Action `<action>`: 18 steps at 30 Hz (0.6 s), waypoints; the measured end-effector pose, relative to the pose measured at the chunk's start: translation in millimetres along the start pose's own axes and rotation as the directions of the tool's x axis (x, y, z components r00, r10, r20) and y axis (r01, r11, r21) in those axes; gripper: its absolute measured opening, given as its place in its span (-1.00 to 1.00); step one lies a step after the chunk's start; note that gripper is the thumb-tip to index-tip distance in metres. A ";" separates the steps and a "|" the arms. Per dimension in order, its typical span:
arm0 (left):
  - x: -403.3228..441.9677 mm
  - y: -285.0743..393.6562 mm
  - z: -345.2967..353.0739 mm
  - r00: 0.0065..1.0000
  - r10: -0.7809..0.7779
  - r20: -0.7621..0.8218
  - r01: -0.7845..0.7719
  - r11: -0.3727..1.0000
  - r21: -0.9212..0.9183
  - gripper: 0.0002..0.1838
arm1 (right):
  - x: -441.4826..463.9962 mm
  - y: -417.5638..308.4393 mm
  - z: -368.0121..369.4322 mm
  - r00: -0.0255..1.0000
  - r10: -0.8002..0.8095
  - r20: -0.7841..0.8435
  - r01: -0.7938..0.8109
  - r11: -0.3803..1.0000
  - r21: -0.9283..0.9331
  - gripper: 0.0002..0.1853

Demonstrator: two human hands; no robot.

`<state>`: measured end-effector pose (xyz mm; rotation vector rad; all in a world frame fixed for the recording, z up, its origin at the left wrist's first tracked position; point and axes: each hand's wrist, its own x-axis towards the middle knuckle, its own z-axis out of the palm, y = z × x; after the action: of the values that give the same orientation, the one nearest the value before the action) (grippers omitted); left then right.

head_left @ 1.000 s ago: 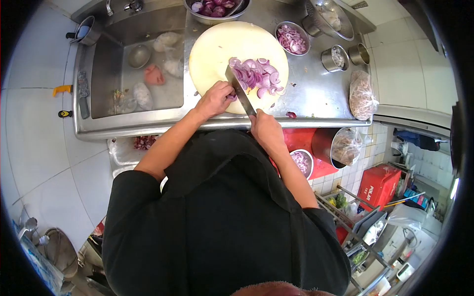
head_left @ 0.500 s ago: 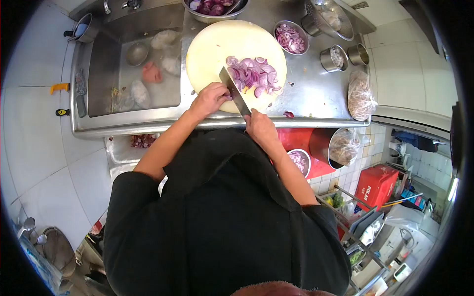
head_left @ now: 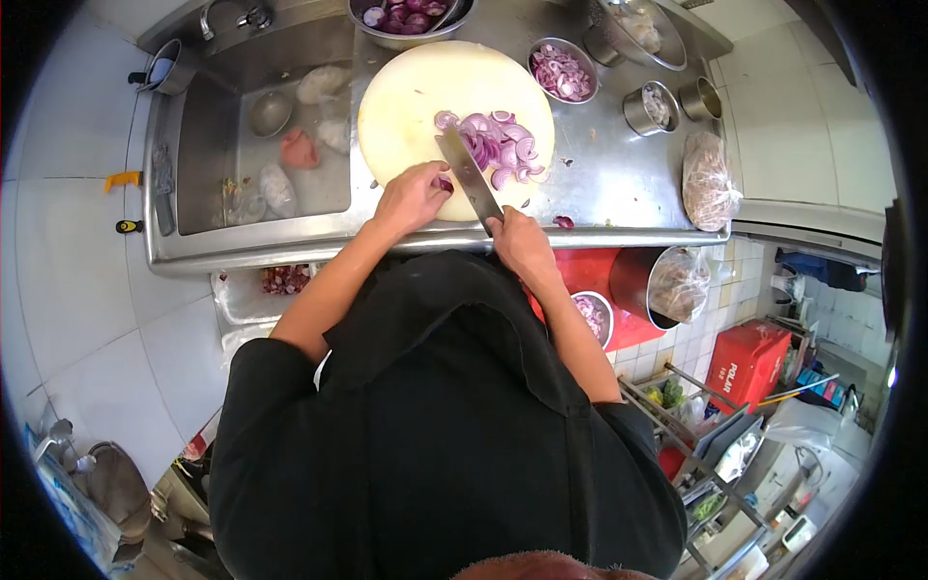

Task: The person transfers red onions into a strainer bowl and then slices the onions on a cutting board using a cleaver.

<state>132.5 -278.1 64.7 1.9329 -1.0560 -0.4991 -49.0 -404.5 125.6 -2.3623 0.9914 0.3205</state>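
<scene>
On the steel counter (head_left: 604, 184), a round pale board (head_left: 416, 106) bore sliced onion (head_left: 507, 143). The right hand (head_left: 522, 240) was wrapped round a knife (head_left: 471, 179) there; the left hand (head_left: 411, 200) pinched an onion piece (head_left: 446, 184). A sink (head_left: 215, 126) adjoined, beside white wall tiles (head_left: 63, 256).

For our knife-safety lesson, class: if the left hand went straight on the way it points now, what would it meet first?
Past the onion piece it seems to hold, the left hand would probably meet the knife blade first, though the blade's height is hard to judge from above.
</scene>
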 end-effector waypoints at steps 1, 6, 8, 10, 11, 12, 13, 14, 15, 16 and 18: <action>-1.2 -3.2 -3.0 0.997 0.081 0.012 -0.081 0.997 0.008 -0.78 | -2.7 -3.4 -1.2 1.000 -0.008 0.000 0.008 1.000 -0.004 -0.63; 3.6 -16.8 -4.3 0.928 0.371 0.025 -0.372 0.926 0.060 -0.87 | -10.2 -10.1 3.7 0.999 -0.041 -0.026 0.040 0.998 -0.042 -0.66; 6.4 -18.7 -4.4 0.923 0.380 0.054 -0.384 0.920 0.075 -0.87 | -17.7 -13.9 -2.4 0.998 -0.053 -0.031 0.051 0.996 -0.078 -0.68; 5.9 -20.5 -4.3 0.922 0.382 0.065 -0.386 0.919 0.084 -0.87 | -26.9 -18.0 -11.0 0.998 -0.065 -0.023 0.063 0.995 -0.080 -0.69; 6.1 -20.7 -3.3 0.922 0.382 0.061 -0.386 0.919 0.086 -0.87 | -28.7 -18.6 -13.4 0.997 -0.070 -0.019 0.068 0.994 -0.082 -0.69; 6.4 -21.2 -2.3 0.922 0.382 0.055 -0.386 0.918 0.086 -0.88 | -25.8 -15.8 -8.1 0.996 -0.084 -0.026 0.082 0.993 -0.089 -0.69; 6.2 -22.2 -1.5 0.922 0.385 0.044 -0.387 0.918 0.081 -0.88 | -21.0 -11.4 1.5 0.995 -0.099 -0.033 0.095 0.991 -0.095 -0.69; 5.6 -22.9 -0.7 0.921 0.388 0.035 -0.389 0.918 0.075 -0.89 | -17.2 -8.5 8.1 0.993 -0.111 -0.040 0.107 0.989 -0.101 -0.69; 4.7 -23.6 0.0 0.920 0.391 0.026 -0.392 0.917 0.069 -0.89 | -13.8 -9.9 8.8 0.993 -0.111 -0.034 0.107 0.988 -0.115 -0.71; 3.9 -23.7 1.3 0.918 0.396 -0.009 -0.395 0.917 0.055 -0.90 | -9.1 -11.8 8.9 0.993 -0.114 -0.028 0.109 0.986 -0.129 -0.72; 2.2 -23.9 4.2 0.912 0.402 -0.079 -0.402 0.915 0.028 -0.91 | -11.5 -15.9 3.5 0.992 -0.120 -0.026 0.116 0.984 -0.137 -0.73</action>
<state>142.5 -275.4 42.6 1.6655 -1.3608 -0.1790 -45.7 -386.6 133.9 -2.5444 0.8650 0.3110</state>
